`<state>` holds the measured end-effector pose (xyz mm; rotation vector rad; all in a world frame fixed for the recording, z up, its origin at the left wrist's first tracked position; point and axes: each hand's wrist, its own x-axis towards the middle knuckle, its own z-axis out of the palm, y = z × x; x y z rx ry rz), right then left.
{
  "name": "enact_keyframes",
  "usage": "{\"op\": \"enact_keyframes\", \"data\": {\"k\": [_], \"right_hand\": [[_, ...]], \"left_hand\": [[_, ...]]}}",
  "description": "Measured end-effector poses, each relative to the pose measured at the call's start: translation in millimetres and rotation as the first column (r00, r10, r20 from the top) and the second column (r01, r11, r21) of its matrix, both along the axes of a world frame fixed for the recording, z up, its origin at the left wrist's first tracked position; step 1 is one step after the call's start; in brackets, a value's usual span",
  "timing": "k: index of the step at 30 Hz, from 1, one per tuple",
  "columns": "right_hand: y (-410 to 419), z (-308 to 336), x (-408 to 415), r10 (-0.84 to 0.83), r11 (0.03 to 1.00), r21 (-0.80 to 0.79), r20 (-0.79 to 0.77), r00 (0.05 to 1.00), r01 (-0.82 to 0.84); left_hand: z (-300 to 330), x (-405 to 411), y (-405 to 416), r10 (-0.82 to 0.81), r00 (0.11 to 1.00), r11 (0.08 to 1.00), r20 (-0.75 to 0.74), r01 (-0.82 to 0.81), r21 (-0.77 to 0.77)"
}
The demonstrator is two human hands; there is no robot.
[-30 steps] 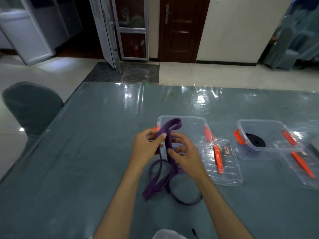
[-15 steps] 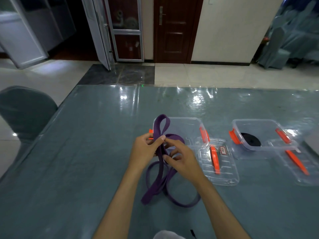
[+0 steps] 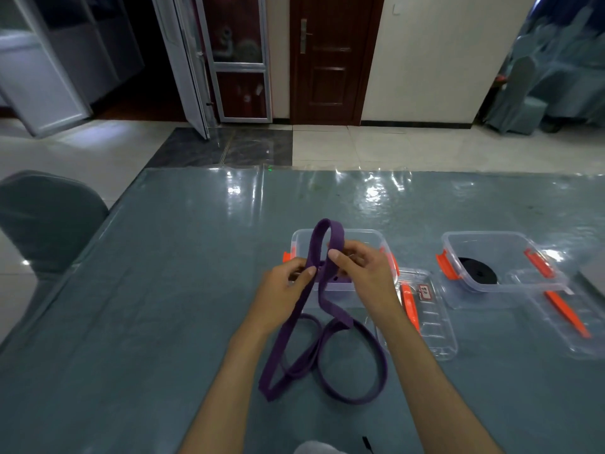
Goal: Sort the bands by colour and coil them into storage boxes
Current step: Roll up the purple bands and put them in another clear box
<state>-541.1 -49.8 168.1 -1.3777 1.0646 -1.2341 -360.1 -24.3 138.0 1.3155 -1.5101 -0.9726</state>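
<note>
A long purple band (image 3: 353,371) lies looped on the table in front of me, and its upper part rises in a narrow loop over a clear storage box (image 3: 360,235) with orange clips. My left hand (image 3: 281,293) pinches the band's left strand between thumb and fingers. My right hand (image 3: 363,273) pinches the right strand just beside it, over the box's front. A second clear box (image 3: 491,244) to the right holds a coiled black band (image 3: 478,275).
Two clear lids with orange clips lie on the table, one (image 3: 429,326) right of my right wrist, the other (image 3: 569,322) in front of the right box. A covered grey chair (image 3: 42,224) stands at the table's left edge.
The raised purple loop has grown taller and narrower over the box. Both hands have moved up and apart a little, and more band lies spread on the table.
</note>
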Motion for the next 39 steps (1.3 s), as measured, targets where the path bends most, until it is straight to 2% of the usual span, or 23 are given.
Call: {"op": "enact_keyframes", "data": {"k": [4, 9, 11, 13, 16, 19, 22, 25, 28, 31, 35, 39], "right_hand": [[-2, 10, -3, 0.061, 0.998, 0.013, -0.018, 0.998, -0.061], [-4, 17, 4, 0.028, 0.996, 0.077, 0.103, 0.994, -0.036], [-6, 18, 3, -0.039, 0.997, 0.067, 0.075, 0.996, 0.034], [-7, 19, 1, -0.063, 0.997, 0.052, 0.034, 0.997, 0.061], [-8, 18, -2, -0.047, 0.998, 0.045, 0.004, 0.999, 0.047], [-9, 19, -5, -0.046, 0.999, 0.016, -0.039, 0.998, 0.047], [-10, 23, -10, 0.011, 1.0, 0.016, -0.068, 0.998, -0.01], [-12, 31, -9, 0.032, 0.997, 0.068, -0.03, 0.999, -0.03], [-16, 39, -8, -0.046, 0.988, 0.15, -0.008, 0.999, 0.047], [-21, 42, -12, -0.062, 0.975, 0.213, -0.04, 0.997, 0.069], [-23, 42, -14, -0.075, 0.949, 0.311, 0.048, 0.996, 0.057], [-17, 40, -10, -0.075, 0.96, 0.272, 0.044, 0.996, 0.06]], "left_hand": [[4, -3, -2, -0.004, 0.999, 1.0, -0.054, 0.004, 0.001], [11, -18, 3, -0.083, 0.941, 0.989, -0.328, 0.118, 0.088], [11, -24, 5, -0.041, 0.874, 0.978, -0.484, 0.135, 0.16], [8, -25, 5, -0.036, 0.825, 0.969, -0.564, 0.166, 0.181], [4, -25, 4, -0.096, 0.84, 0.976, -0.534, 0.185, 0.114], [4, -27, 4, -0.062, 0.854, 0.986, -0.516, 0.133, 0.102], [3, -27, 0, -0.013, 0.922, 1.0, -0.386, 0.022, 0.02], [4, -24, -5, 0.08, 0.971, 0.991, -0.225, -0.101, -0.085], [5, -17, -2, 0.183, 0.976, 0.96, -0.116, -0.202, -0.193], [6, -9, -1, 0.24, 0.97, 0.924, 0.04, -0.215, -0.317], [6, 1, -1, 0.219, 0.973, 0.947, 0.075, -0.193, -0.255], [5, 7, -5, 0.075, 0.986, 0.99, 0.149, -0.056, -0.127]]}}
